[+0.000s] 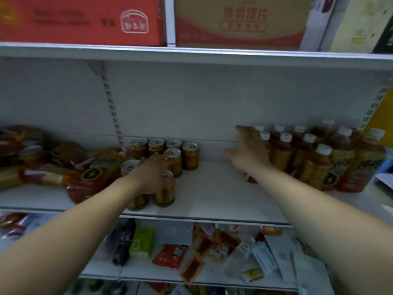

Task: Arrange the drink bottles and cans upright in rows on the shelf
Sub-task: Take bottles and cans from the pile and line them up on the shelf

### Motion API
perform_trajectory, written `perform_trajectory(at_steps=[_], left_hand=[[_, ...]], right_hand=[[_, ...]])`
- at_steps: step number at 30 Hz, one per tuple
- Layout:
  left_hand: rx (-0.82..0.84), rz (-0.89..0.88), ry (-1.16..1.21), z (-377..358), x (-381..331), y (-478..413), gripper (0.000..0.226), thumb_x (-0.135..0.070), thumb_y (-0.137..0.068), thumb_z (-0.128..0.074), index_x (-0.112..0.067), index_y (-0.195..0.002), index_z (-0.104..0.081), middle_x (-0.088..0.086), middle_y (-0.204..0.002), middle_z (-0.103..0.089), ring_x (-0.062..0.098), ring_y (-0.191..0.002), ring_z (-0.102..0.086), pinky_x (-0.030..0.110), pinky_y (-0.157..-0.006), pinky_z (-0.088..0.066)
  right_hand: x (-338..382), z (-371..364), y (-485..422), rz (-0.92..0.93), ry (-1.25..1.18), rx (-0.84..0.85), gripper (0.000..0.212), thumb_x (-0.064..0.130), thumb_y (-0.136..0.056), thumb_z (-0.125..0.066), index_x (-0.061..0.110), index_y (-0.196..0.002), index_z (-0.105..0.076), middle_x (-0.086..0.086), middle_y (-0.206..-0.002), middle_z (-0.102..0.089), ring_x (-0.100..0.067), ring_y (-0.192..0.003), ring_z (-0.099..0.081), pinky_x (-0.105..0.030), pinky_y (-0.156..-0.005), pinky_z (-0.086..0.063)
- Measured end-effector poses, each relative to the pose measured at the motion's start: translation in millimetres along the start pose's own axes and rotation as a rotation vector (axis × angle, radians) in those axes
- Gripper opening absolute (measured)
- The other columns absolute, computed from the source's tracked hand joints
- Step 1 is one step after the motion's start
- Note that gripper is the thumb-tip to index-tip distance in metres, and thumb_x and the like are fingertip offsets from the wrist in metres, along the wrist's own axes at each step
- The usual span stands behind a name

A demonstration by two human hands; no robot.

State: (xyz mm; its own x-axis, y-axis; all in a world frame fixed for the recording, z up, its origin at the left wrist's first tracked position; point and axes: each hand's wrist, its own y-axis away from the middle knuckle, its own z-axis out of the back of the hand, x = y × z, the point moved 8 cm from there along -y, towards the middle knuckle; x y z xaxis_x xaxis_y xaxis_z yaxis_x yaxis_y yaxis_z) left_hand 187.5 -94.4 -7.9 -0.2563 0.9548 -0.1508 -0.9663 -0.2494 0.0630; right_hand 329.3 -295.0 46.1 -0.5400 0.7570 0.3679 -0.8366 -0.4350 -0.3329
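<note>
Two hands over the shelf (212,199): left hand (153,171) laid straight-fingered over upright gold cans (190,155) mid-shelf, right hand (248,150) splayed wide, touching white-capped bottles (282,154) standing in rows at right.

Observed gold cans (190,155) upright, clustered mid-shelf (212,201); white-capped amber bottles (282,154) upright in rows at right; toppled bottles (91,173) heaped at left.

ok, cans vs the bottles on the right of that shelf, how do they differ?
The cans are short and gold with pull-tab tops; the bottles are taller with white caps. The cans stand mid-shelf in a loose cluster; the bottles fill the right end in tighter rows. Both stand upright on the shelf.
</note>
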Motion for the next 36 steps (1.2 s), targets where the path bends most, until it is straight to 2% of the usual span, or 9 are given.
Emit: perform_trajectory(at_steps=[2,6,11,18,23,27,30,33,36], left_hand=[[-0.013,0.05,0.05,6.5,38.5,15.9,0.06,-0.055,-0.091,-0.046,-0.029,-0.144,-0.035,-0.002,-0.157,-0.02,0.02,-0.145,-0.013,0.045,-0.117,-0.015],[-0.073,0.148,0.097,11.6,122.7,47.5,0.091,-0.079,-0.068,-0.038,-0.032,-0.146,-0.031,-0.005,-0.157,-0.021,0.019,-0.145,-0.018,0.05,-0.115,-0.022],[-0.048,0.328,0.152,5.3,195.5,87.2,0.078,-0.05,-0.084,-0.059,-0.022,-0.149,-0.026,0.004,-0.158,-0.02,0.024,-0.145,-0.018,0.041,-0.116,-0.021],[-0.074,0.48,0.481,-16.6,242.8,85.6,0.074,-0.052,-0.086,-0.059,-0.019,-0.146,-0.031,0.009,-0.148,-0.038,0.027,-0.131,-0.042,0.036,-0.105,-0.036],[-0.083,0.575,0.537,-27.7,248.7,64.3,0.085,-0.066,-0.081,-0.053,-0.019,-0.147,-0.027,0.011,-0.15,-0.025,0.032,-0.132,-0.039,0.038,-0.105,-0.036],[-0.134,0.617,0.552,-31.5,253.2,54.7,0.086,-0.065,-0.081,-0.053,-0.019,-0.148,-0.024,0.009,-0.152,-0.013,0.033,-0.135,-0.031,0.038,-0.107,-0.034],[-0.241,0.61,0.624,-38.0,256.7,57.6,0.077,-0.057,-0.083,-0.058,-0.02,-0.145,-0.033,0.006,-0.146,-0.02,0.029,-0.131,-0.034,0.035,-0.106,-0.036],[-0.36,0.568,0.661,-41.8,260.3,61.5,0.069,-0.052,-0.085,-0.058,-0.023,-0.143,-0.038,0.003,-0.142,-0.03,0.024,-0.126,-0.041,0.034,-0.103,-0.042],[-0.43,0.504,0.675,-44.0,263.1,64.0,0.069,-0.051,-0.085,-0.058,-0.021,-0.144,-0.037,0.002,-0.143,-0.036,0.021,-0.127,-0.042,0.034,-0.103,-0.04]], right_hand=[[59.0,-30.1,2.3,0.067,-0.025,0.104,0.078,0.043,-0.085,-0.064,0.016,-0.149,-0.03,-0.012,-0.152,-0.031,-0.03,-0.14,-0.029,-0.036,-0.113,-0.027],[153.7,-82.4,11.9,0.158,-0.051,0.242,0.075,0.049,-0.086,-0.063,0.016,-0.146,-0.033,-0.011,-0.148,-0.038,-0.031,-0.135,-0.037,-0.037,-0.106,-0.035],[220.5,-136.2,21.1,0.174,-0.072,0.402,0.079,0.055,-0.086,-0.061,0.022,-0.15,-0.029,-0.006,-0.153,-0.036,-0.027,-0.135,-0.04,-0.038,-0.105,-0.039],[256.6,-182.9,6.5,0.136,-0.066,0.537,0.079,0.055,-0.087,-0.061,0.02,-0.15,-0.029,-0.007,-0.154,-0.033,-0.03,-0.137,-0.036,-0.042,-0.106,-0.039],[280.2,-211.2,-20.8,0.217,-0.065,0.618,0.073,0.058,-0.088,-0.058,0.018,-0.145,-0.036,-0.007,-0.147,-0.044,-0.029,-0.129,-0.047,-0.038,-0.1,-0.043],[296.2,-242.6,-39.7,0.233,0.111,0.723,0.086,0.071,-0.091,-0.036,0.01,-0.152,-0.025,-0.009,-0.157,-0.029,-0.031,-0.135,-0.04,-0.038,-0.103,-0.038],[300.5,-265.4,-43.5,0.123,0.116,0.833,0.095,0.08,-0.086,-0.023,0.013,-0.154,-0.021,-0.008,-0.161,-0.02,-0.033,-0.141,-0.031,-0.041,-0.11,-0.03],[305.6,-279.0,-45.9,0.066,0.075,0.865,0.099,0.083,-0.082,-0.028,0.016,-0.154,-0.022,-0.01,-0.161,-0.019,-0.034,-0.141,-0.031,-0.043,-0.11,-0.031],[309.5,-277.1,-53.3,0.04,-0.014,0.795,0.098,0.079,-0.079,-0.047,0.013,-0.15,-0.033,-0.011,-0.157,-0.03,-0.033,-0.136,-0.04,-0.037,-0.105,-0.038]])
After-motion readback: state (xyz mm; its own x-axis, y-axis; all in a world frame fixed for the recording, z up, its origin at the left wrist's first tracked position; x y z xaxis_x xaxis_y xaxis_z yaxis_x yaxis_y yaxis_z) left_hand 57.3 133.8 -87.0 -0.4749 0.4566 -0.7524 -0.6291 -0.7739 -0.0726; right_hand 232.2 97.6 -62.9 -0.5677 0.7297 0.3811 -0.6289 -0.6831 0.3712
